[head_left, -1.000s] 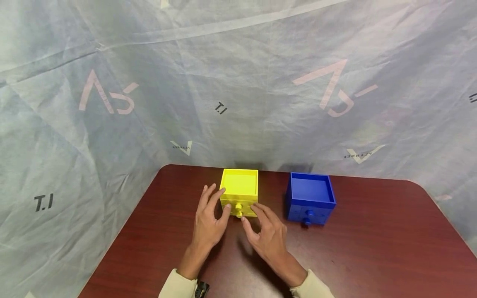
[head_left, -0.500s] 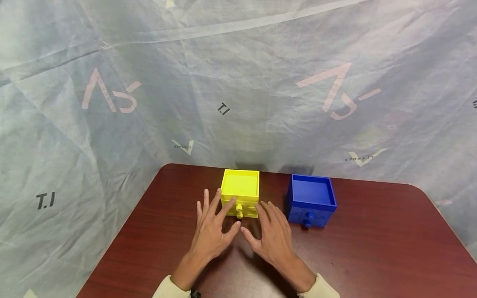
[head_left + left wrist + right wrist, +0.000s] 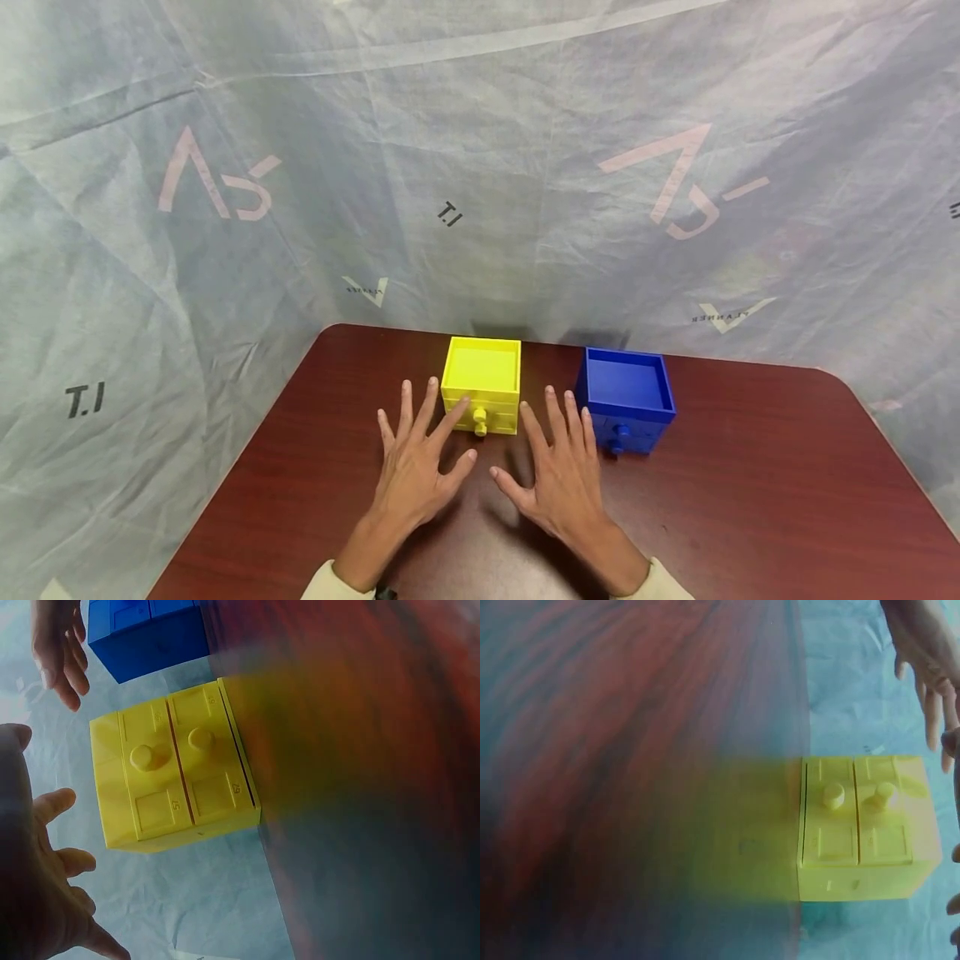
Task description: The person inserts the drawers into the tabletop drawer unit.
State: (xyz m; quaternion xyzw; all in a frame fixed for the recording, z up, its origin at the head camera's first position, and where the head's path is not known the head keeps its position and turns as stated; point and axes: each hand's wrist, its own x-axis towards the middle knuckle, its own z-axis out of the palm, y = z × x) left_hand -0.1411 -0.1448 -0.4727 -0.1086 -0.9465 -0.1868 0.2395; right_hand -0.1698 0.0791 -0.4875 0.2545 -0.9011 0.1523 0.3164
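Observation:
A small yellow two-drawer box (image 3: 482,367) with a shallow recessed top stands near the back of the table. Both of its drawers (image 3: 154,802) sit flush in the front, each with a round knob (image 3: 201,739). My left hand (image 3: 411,477) hovers in front of its left side, fingers spread, the index fingertip overlapping the front in the head view. To the right, my right hand (image 3: 566,487) has its fingers spread too, between the yellow box and a matching blue box (image 3: 628,383). Neither hand holds anything. In the left wrist view, a gap shows between the left fingers (image 3: 56,804) and the yellow box.
The reddish-brown table (image 3: 757,467) has rounded back corners. Behind it and along the left hangs a grey printed sheet (image 3: 495,150). The blue box's knobs (image 3: 622,431) face the front as well.
Both hands have drawn back from the yellow box's front and moved apart, their fingers spreading wider. The left thumb has left the knob area. Both boxes stay in place.

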